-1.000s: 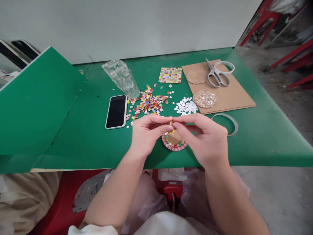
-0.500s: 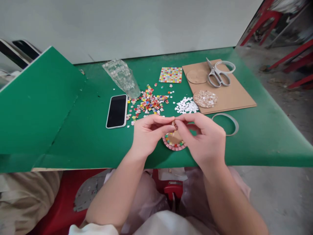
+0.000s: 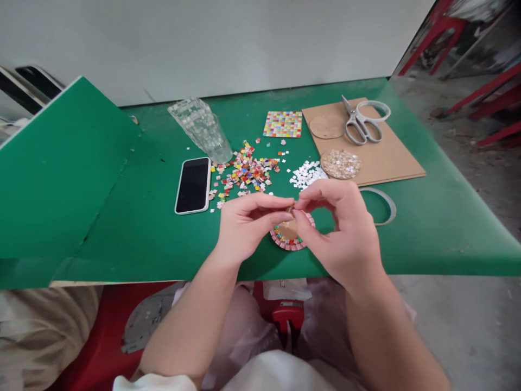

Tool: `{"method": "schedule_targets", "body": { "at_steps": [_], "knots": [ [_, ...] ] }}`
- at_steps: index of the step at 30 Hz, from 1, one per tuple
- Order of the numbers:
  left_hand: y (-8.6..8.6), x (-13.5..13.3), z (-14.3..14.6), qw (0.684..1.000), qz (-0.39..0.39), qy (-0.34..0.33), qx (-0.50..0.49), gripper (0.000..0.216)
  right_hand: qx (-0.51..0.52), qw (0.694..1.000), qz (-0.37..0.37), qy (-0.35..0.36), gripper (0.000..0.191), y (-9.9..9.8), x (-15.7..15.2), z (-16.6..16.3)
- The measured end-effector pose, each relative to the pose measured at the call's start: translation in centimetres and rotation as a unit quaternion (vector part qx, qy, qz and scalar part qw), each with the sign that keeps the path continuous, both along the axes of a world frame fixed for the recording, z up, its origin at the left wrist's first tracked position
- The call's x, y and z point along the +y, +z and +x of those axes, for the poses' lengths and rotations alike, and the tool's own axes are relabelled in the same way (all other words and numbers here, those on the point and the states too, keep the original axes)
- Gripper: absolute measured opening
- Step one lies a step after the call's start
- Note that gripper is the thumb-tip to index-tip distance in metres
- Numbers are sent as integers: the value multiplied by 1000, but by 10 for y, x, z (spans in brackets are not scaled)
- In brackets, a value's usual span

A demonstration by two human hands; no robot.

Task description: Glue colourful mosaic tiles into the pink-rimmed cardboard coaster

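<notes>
My left hand (image 3: 243,224) pinches a tiny brownish piece (image 3: 290,208), probably a mosaic tile, between thumb and forefinger. Close against it, my right hand (image 3: 341,228) has its thumb and fingertips pinched together; what they grip is too small to make out. Below both hands, a round cardboard disc (image 3: 290,230) lies on the table, edged with pink tiles and an inner ring of coloured tiles. My right hand covers part of it. Beyond my fingers are a heap of coloured tiles (image 3: 251,168) and a smaller pile of white tiles (image 3: 307,174).
A phone (image 3: 193,185) and a clear plastic bag (image 3: 205,127) lie left; a tile sheet (image 3: 283,124) lies behind. At right, scissors (image 3: 359,124) and a tape roll (image 3: 382,111) rest on cardboard (image 3: 391,157), with a tile-covered disc (image 3: 341,164). A second ring (image 3: 389,206) lies nearer.
My right hand has shifted slightly, its fingertips a little more raised and opened around the small piece. My left hand stays nearly in place. The view has moved slightly.
</notes>
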State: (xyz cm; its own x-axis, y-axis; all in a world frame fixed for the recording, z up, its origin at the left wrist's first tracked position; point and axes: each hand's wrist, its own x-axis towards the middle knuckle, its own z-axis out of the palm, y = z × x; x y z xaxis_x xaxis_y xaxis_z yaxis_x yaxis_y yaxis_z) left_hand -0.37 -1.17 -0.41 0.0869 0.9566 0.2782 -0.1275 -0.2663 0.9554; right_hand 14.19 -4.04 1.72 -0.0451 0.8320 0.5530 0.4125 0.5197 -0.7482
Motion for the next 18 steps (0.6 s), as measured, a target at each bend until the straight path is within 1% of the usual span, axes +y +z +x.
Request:
{"method": "schedule_targets", "body": {
  "at_steps": [4, 7, 12, 18],
  "knots": [
    [1, -1, -2, 999, 20, 7, 50, 19, -40, 999, 18, -15, 34, 1, 0, 1],
    [1, 0, -3, 997, 31, -2, 66, 19, -50, 999, 10, -9, 36, 0, 2, 2],
    [0, 2, -5, 995, 33, -28, 93, 19, -11, 998, -55, 32, 38, -3, 4, 4],
    [1, 3, -8, 992, 40, -52, 111, 18, 51, 987, -142, 49, 39, -3, 2, 6]
  ]
}}
